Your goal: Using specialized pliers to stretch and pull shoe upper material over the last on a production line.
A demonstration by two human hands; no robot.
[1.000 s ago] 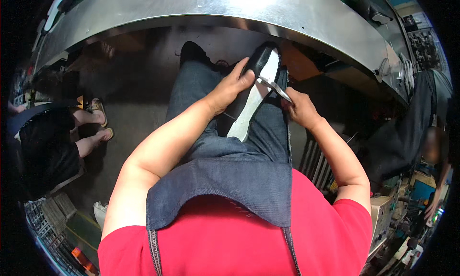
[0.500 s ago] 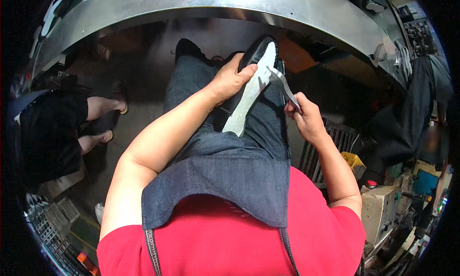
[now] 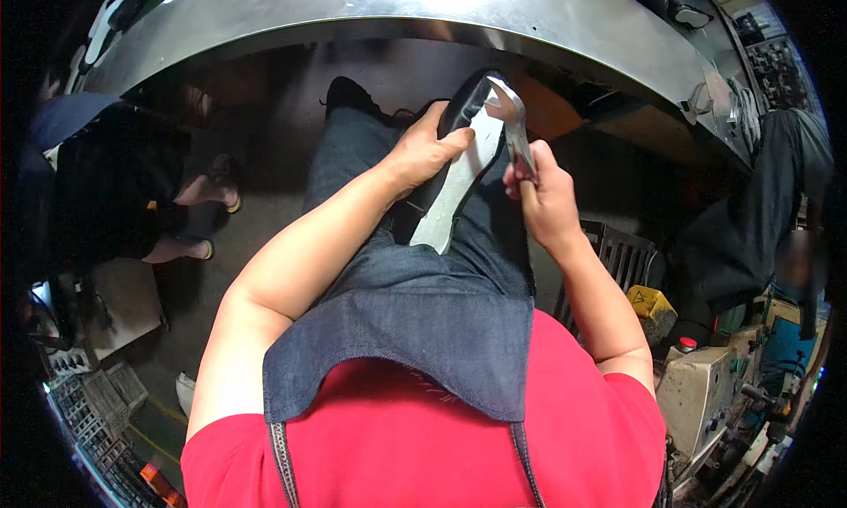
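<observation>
A black shoe (image 3: 460, 109) lies sole up across my lap, its toe pointing away from me and its pale insole board (image 3: 468, 168) facing up. My left hand (image 3: 428, 155) is closed round the shoe's left side, the thumb pressed on the edge of the pale board. My right hand (image 3: 545, 195) grips the handle of a curved metal hand tool (image 3: 512, 111) with a broad head. That head is over the toe end of the board; whether it touches cannot be made out. The tool's exact kind is unclear.
Ahead runs a curved metal bench edge (image 3: 423, 22). At the left stands another person in dark clothes (image 3: 115, 190) and sandals. To the right are a dark slatted rack (image 3: 618, 261), a yellow container (image 3: 651, 309) and a machine box (image 3: 697, 389) with a red button. Dark cloth (image 3: 732, 217) hangs above it.
My right hand has moved up and a little left, bringing the tool's head from the middle of the board's side toward the toe. The left hand keeps its hold on the shoe.
</observation>
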